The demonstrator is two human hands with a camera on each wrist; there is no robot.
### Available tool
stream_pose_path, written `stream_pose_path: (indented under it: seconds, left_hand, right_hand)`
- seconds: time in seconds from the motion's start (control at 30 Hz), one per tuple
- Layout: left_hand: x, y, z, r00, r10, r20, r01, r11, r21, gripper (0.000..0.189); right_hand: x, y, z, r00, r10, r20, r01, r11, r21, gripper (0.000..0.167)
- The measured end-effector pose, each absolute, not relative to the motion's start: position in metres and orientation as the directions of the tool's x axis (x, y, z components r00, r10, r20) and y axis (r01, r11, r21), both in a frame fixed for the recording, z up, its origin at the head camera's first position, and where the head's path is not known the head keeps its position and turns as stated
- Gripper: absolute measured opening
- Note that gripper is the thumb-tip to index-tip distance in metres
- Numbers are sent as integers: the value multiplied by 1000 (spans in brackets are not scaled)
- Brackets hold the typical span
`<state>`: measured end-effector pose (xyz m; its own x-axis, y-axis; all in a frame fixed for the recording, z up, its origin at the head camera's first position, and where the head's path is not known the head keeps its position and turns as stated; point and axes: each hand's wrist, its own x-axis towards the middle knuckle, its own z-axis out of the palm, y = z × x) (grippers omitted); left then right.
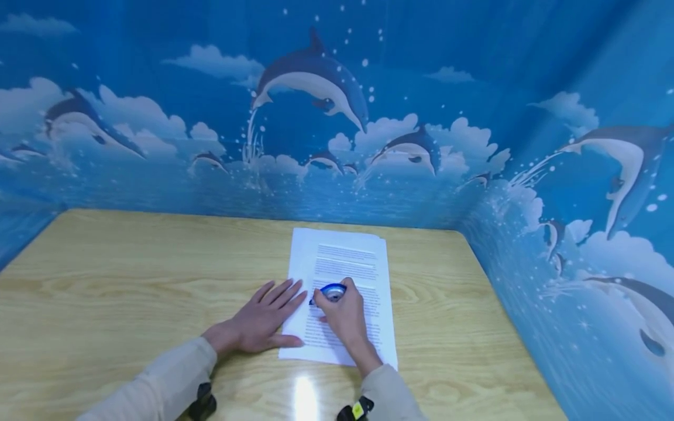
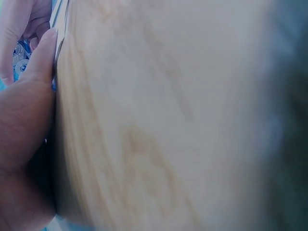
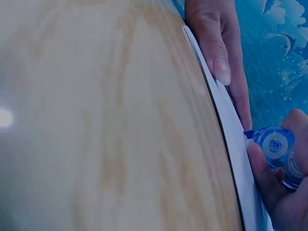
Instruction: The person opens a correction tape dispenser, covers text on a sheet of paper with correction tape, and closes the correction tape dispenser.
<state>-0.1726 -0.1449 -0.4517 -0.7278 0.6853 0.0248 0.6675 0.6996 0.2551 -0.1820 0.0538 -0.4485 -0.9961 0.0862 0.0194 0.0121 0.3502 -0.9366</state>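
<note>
Currently holding blue correction-tape dispenser (image 1: 333,290) btwn thumb & fingers of R hand (image 1: 346,316), over printed-paper stack (image 1: 344,268) & just R of L fingertips. Resting L hand (image 1: 263,318) flat, fingers straight & a bit fanned, thumb apart, partly on stack's near-L edge, partly on wood-grain table (image 1: 131,280) beside it. Expect v. light wt., stiff plastic shell, clear enough to show round reels (image 3: 275,146) inside; prob. smooth, so maybe slightly slippery. Assume thin, fragile tape: could snap or crease if twisted or dragged sideways. Best gripped by curved outer edge, well back from nose (image 1: 312,302), w/o squeezing hard over reels. Pointing nose twd L fingertips; can't tell if touching paper. Treat paper as floppy, prone to slip or wrinkle under drag; pin w/ L hand close by, clear of nose.
</note>
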Motion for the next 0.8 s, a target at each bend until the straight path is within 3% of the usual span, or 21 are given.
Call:
stream_pose_path:
  seconds: [0.8]
  left_hand:
    - [-173, -143, -451, -733, 680, 11, 656, 703, 275, 87]
  right_hand:
    - [-182, 70, -450, -996, 83, 44, -8, 396, -918, 39]
